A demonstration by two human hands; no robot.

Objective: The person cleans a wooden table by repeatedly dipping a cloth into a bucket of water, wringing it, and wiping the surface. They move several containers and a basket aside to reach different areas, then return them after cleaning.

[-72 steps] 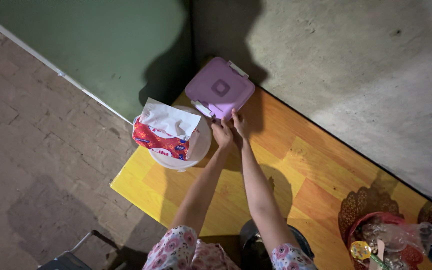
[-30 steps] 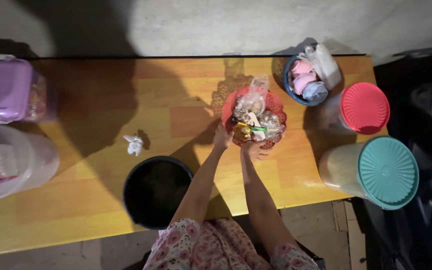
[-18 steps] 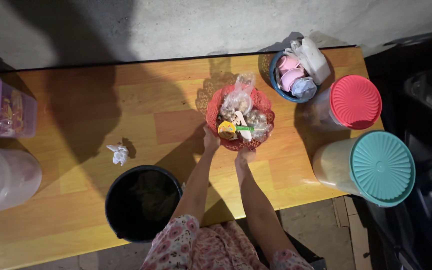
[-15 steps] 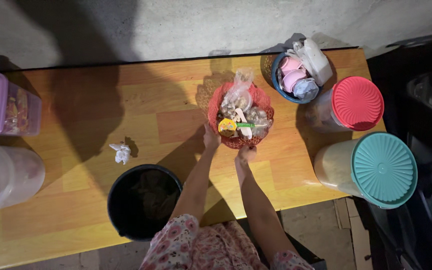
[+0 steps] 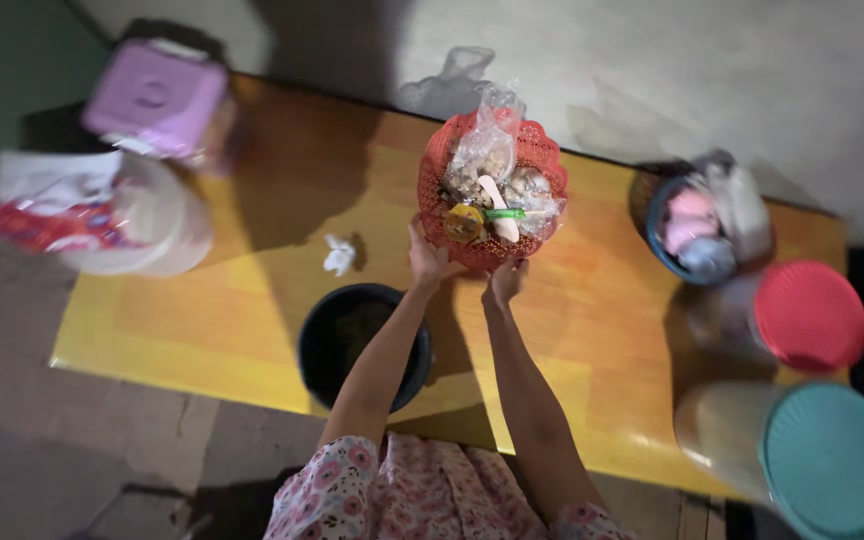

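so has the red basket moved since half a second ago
Yes. The red basket is held by both hands, left hand and right hand, farther from the blue bowl.

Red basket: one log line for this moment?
left hand: holds red basket rim | right hand: holds rim | basket: small bags inside | black bucket: near

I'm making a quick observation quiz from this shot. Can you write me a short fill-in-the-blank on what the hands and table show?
1. Both hands, left hand and right hand, grip the near rim of a ____ basket.
2. The bucket beside the left arm is ____ in colour.
3. The box at the table's far left corner has a ____ lid.

Missing words: red; black; purple
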